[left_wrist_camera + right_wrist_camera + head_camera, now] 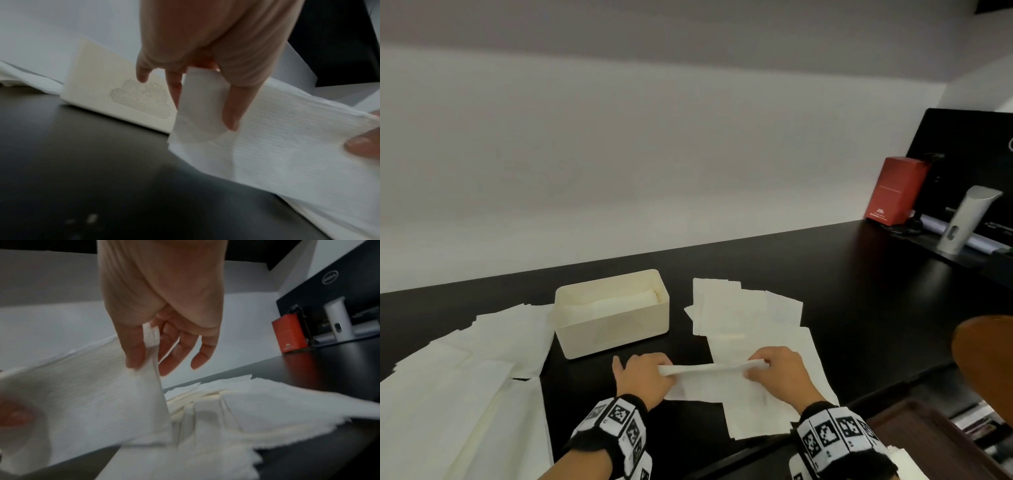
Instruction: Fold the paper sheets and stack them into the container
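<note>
A paper sheet is pinched at its two ends by the fingers of the left hand and right hand, held above the dark surface, with the cream container at 11 o'clock.

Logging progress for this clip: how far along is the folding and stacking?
Done: folded white paper lies inside the cream rectangular plastic container. In hand: left hand and right hand pinch opposite ends of one white paper sheet. Left: loose white sheets right and left of it.
</note>
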`<state>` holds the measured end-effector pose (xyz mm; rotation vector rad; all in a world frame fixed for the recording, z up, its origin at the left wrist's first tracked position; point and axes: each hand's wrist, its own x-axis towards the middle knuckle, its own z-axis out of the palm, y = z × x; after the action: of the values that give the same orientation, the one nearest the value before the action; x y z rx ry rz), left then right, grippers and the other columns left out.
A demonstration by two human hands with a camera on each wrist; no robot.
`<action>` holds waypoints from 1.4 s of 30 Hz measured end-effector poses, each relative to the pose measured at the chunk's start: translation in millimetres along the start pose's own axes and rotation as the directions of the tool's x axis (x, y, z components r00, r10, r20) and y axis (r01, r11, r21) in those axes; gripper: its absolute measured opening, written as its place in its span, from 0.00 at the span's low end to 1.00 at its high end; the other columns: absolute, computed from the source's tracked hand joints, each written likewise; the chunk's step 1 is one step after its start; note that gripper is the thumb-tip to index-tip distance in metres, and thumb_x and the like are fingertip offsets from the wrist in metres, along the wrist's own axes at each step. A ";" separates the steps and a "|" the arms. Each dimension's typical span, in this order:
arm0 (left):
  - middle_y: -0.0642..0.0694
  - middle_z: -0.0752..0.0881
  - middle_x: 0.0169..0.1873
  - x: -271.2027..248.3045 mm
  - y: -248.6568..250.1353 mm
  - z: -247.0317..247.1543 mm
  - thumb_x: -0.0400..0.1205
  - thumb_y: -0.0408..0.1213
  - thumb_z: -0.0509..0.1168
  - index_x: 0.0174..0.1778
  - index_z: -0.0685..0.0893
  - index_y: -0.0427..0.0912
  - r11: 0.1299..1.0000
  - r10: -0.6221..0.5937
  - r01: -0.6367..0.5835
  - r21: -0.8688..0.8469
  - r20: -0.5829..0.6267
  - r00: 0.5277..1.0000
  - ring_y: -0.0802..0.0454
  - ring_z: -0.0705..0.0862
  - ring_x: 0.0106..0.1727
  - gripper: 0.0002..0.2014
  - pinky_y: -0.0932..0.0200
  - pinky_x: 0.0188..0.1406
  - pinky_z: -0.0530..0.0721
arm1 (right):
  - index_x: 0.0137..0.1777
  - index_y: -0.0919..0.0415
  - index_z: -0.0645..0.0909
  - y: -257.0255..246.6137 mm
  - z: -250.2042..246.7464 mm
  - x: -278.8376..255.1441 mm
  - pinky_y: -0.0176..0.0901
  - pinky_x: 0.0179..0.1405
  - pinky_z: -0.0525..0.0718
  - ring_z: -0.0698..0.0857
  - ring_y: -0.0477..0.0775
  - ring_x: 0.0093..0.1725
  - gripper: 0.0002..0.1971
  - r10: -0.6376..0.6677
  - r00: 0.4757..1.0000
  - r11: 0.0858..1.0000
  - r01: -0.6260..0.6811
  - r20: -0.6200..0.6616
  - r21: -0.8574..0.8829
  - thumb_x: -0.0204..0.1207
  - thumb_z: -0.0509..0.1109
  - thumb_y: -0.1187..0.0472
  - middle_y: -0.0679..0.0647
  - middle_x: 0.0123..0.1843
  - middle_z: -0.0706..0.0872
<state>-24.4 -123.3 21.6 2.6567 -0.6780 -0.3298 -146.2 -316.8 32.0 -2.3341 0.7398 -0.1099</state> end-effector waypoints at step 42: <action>0.51 0.86 0.49 -5.7 -55.3 6.4 0.77 0.37 0.71 0.48 0.83 0.52 0.773 -0.063 0.088 -0.629 0.061 0.996 0.55 0.83 0.54 0.07 0.66 0.51 0.80 | 0.36 0.51 0.86 1.6 58.8 -0.5 0.31 0.42 0.78 0.84 0.51 0.48 0.13 0.110 0.992 0.869 -0.123 0.056 0.480 0.72 0.73 0.72 0.49 0.43 0.88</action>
<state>-8.5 -77.5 -6.4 2.0293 -0.3735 -0.5259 -131.6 -283.2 -14.0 -1.8061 0.7405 -0.1871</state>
